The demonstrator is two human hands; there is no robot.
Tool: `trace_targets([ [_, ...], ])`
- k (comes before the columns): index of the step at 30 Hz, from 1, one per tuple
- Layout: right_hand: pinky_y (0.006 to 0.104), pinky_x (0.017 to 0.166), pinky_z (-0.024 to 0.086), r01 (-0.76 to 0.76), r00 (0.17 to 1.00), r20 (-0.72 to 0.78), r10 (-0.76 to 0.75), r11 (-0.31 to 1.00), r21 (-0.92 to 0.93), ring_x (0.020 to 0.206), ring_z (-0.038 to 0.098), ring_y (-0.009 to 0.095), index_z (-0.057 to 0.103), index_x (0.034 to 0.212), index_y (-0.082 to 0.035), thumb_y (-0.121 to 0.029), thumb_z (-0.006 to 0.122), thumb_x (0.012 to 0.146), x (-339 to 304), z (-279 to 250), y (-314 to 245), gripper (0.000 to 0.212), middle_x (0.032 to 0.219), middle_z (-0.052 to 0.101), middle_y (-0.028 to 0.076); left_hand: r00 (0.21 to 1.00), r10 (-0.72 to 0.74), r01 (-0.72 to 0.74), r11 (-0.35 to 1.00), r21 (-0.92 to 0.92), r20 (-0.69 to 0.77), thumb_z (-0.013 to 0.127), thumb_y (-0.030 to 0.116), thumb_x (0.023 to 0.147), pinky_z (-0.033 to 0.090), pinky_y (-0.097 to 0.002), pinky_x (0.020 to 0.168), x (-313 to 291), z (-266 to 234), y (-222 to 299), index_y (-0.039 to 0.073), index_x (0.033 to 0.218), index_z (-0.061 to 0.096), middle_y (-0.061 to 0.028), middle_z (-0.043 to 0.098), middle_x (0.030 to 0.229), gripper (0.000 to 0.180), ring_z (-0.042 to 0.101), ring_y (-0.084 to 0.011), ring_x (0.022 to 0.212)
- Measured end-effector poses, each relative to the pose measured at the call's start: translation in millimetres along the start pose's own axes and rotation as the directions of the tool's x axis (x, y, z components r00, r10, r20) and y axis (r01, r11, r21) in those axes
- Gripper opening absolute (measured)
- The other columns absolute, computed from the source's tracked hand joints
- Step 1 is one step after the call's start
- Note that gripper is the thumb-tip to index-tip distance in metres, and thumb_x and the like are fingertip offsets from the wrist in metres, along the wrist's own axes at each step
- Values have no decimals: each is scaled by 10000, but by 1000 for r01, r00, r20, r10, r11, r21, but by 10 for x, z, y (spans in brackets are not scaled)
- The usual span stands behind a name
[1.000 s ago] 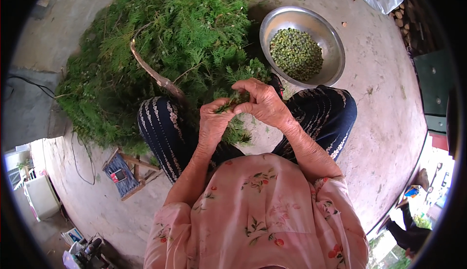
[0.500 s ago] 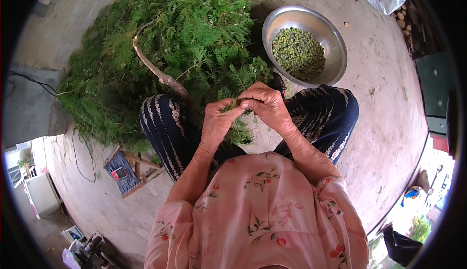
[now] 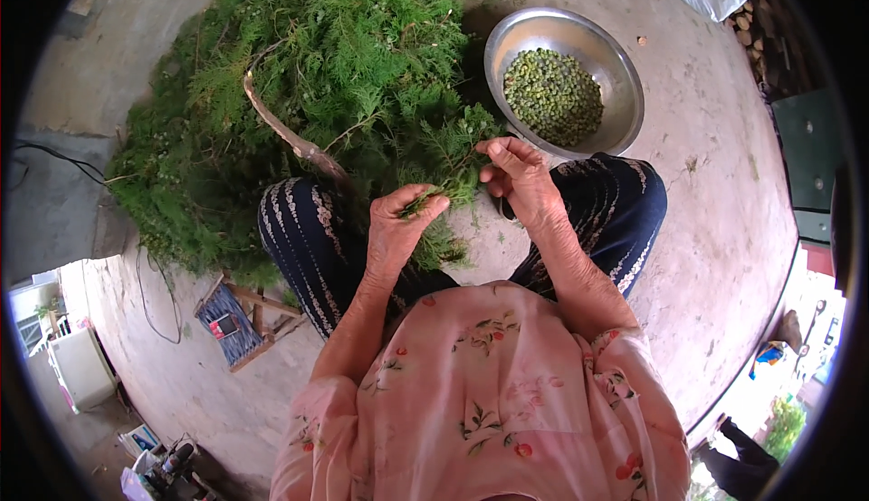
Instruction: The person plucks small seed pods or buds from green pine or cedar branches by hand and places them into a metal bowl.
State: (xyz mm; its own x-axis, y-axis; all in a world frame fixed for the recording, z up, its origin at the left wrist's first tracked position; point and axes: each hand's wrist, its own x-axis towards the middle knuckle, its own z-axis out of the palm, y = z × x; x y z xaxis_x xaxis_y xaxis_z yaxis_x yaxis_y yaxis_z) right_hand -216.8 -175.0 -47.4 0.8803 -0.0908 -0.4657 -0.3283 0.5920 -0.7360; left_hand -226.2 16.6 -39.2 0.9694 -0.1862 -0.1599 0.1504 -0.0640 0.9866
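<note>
In my left hand (image 3: 395, 229) a small sprig of green conifer foliage (image 3: 422, 200) is pinched between thumb and fingers. My right hand (image 3: 525, 182) is a little to the right of it, between my knees, with its fingers curled and thumb and forefinger drawn together. Whatever that pinch holds is too small to make out. Just beyond both hands spreads a big heap of cut evergreen branches (image 3: 335, 66). A wide metal basin (image 3: 625, 76) stands past my right knee, with many small green seed cones (image 3: 552, 98) in its bottom.
A thick bare branch (image 3: 285, 130) sticks out of the heap near my left knee. On the concrete floor (image 3: 715, 220) at left is a low wooden stool with a woven seat (image 3: 232, 324), a phone-like object on it. A dark green cabinet (image 3: 806, 152) stands at right.
My hands were together at the sprig; the right hand has drawn away to the right and slightly up. My left hand has shifted slightly left and still holds the sprig.
</note>
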Motion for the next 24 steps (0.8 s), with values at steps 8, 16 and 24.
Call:
trace_targets([
  [8, 214, 416, 331, -83, 981, 181, 74, 996, 42, 525, 467, 102, 568, 857, -48, -233, 571, 838, 59, -103, -33, 186, 727, 536, 13, 996, -87, 86, 976, -200, 2, 697, 132, 718, 423, -218, 599, 30, -66, 40, 11, 867, 648, 2, 612, 727, 198, 521, -62, 648],
  [16, 287, 519, 408, 54, 978, -210, -9, 976, 213, 641, 496, 201, 406, 1004, 7, -192, 463, 890, 439, -527, -322, 237, 860, 475, 112, 998, -26, 64, 652, -756, 62, 582, 284, 816, 385, -273, 596, 415, -541, -8, 34, 856, 536, 15, 468, 561, 257, 421, -110, 510],
  [24, 398, 717, 520, 394, 855, -475, -208, 855, 336, 869, 544, 361, 216, 1198, 68, -107, 402, 904, 870, -1215, -941, 389, 1104, 422, 242, 999, 38, -39, 569, -821, -20, 522, 297, 853, 383, -304, 581, 850, -867, 371, 76, 803, 546, 29, 409, 499, 227, 360, -122, 465],
])
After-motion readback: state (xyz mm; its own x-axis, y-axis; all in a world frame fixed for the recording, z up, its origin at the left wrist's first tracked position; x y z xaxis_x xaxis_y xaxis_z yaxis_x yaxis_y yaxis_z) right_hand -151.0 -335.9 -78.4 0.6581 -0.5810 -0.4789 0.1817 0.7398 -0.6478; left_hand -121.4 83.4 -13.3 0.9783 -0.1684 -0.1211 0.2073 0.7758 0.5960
